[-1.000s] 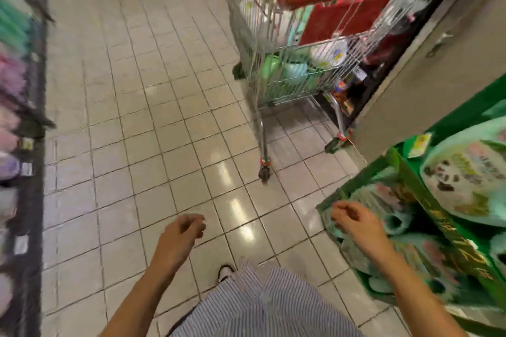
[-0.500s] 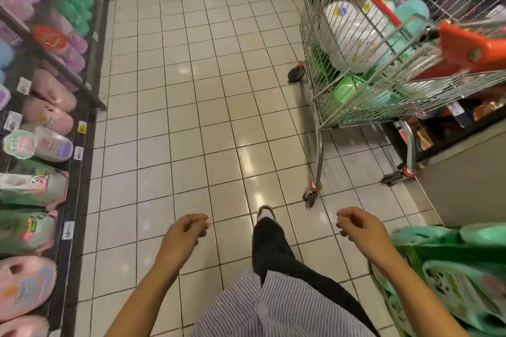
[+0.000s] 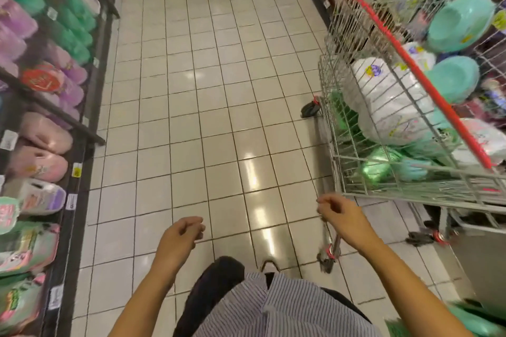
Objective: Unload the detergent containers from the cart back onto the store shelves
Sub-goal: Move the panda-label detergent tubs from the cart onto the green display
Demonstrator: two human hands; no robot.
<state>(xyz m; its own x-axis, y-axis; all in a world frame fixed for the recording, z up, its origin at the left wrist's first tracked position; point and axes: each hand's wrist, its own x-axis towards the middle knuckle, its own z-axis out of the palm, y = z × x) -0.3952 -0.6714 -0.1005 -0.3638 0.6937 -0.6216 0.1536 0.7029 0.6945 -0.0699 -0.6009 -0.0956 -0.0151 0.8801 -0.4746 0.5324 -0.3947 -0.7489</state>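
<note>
You stand in a tiled aisle with both hands raised, empty, ahead of your striped shirt (image 3: 273,306). One wire shopping cart with a red rim (image 3: 335,117) sits at your 2 o'clock, and the detergent is inside it: two round mint-green tubs (image 3: 460,23) stacked near the top, at least two bulky white refill bags (image 3: 388,109) beneath them, and green pouches (image 3: 380,164) at the bottom, too blurred to count. Your left hand (image 3: 180,238) hangs at 6 o'clock, fingers loosely curled and grasping nothing. Your right hand (image 3: 342,216) hovers at 5 o'clock, near the cart's closest corner but apart from it, fingers likewise slack and empty. Your right wrist covers part of the cart's near leg, whose caster (image 3: 328,257) shows just below. The black store shelves (image 3: 74,145) run along 9 o'clock, stocked with pink (image 3: 41,145), purple (image 3: 16,24) and green packs. Pale floor tiles (image 3: 205,90) lie between shelves and cart.
</note>
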